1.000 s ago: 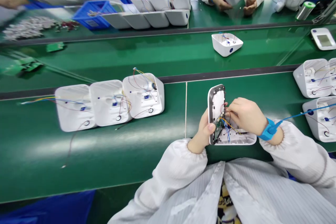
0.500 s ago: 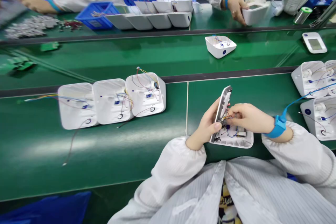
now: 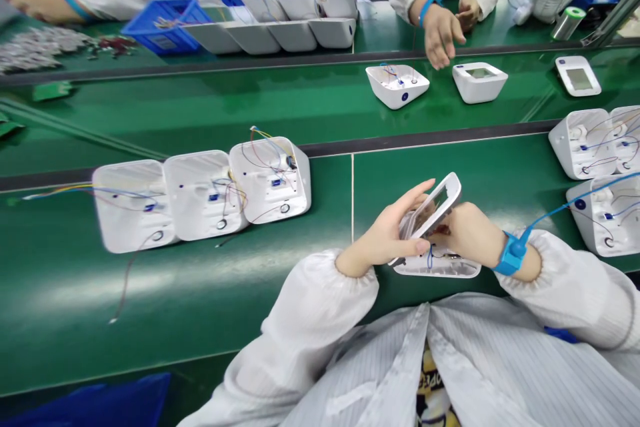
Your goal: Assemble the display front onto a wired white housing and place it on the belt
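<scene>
low and right of centre, the left hand (image 3: 385, 240) grips the tilted front cover (image 3: 434, 208) over its white base (image 3: 440, 267); the right hand (image 3: 467, 235) pinches wires (image 3: 430, 255) underneath. closing now could trap them.

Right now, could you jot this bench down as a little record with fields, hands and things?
Left hand: left hand holds the front cover tilted over the base shell.
Right hand: right hand has its fingers under the cover, at the wires; its grip is hidden.
Wrist: blue strap with a cord.
Bench, left: three open shells with loose wires.
Bench, right: more open shells.
Belt beyond: an open shell, closed unit.
Others: a co-worker's hand above the belt.
</scene>
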### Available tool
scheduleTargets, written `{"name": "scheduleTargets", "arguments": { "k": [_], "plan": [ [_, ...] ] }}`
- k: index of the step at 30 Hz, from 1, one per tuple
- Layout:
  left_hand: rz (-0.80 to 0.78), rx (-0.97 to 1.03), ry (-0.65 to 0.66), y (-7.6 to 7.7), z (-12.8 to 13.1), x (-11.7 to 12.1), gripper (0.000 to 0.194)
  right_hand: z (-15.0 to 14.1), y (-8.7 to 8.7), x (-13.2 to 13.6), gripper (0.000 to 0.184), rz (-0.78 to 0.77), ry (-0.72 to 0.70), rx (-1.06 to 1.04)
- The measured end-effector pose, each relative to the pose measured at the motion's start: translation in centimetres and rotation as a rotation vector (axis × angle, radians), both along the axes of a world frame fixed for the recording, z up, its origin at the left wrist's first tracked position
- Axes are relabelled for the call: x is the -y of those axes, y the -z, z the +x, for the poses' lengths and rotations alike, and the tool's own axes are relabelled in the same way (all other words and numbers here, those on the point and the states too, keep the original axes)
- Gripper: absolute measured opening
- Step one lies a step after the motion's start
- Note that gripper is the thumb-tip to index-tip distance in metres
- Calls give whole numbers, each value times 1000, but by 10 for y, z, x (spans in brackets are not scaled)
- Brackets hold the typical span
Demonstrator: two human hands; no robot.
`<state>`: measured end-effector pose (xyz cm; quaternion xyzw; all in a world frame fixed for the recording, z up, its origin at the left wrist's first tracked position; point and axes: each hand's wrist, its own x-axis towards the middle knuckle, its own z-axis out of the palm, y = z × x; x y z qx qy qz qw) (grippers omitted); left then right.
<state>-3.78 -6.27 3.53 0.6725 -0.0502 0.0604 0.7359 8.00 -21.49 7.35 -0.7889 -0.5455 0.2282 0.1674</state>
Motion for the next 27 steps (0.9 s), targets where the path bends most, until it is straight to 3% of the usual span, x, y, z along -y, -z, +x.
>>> {"name": "scheduleTargets", "arguments": {
  "k": [4,8,12,15,21,25,27],
  "plan": [
    [77,46,-59,5,-5,5,98,-5,8,6,12,77,-60,309],
    [249,142,-144,10,-8,13,98,-1,8,11,13,78,46,364],
    [573,224,-183,10,-14,19,97,1,12,11,17,49,93,288],
    [803,202,-112,8,-19,20,92,11,17,10,20,83,74,176],
    [1038,159,59,1,-17,24,88,71,6,31,20,58,-118,-328],
    [1094,114,122,-5,-11,24,91,84,2,53,36,172,325,-536],
    [1123,80,144,-6,-9,23,95,75,8,61,44,130,409,-548]
  ]
}}
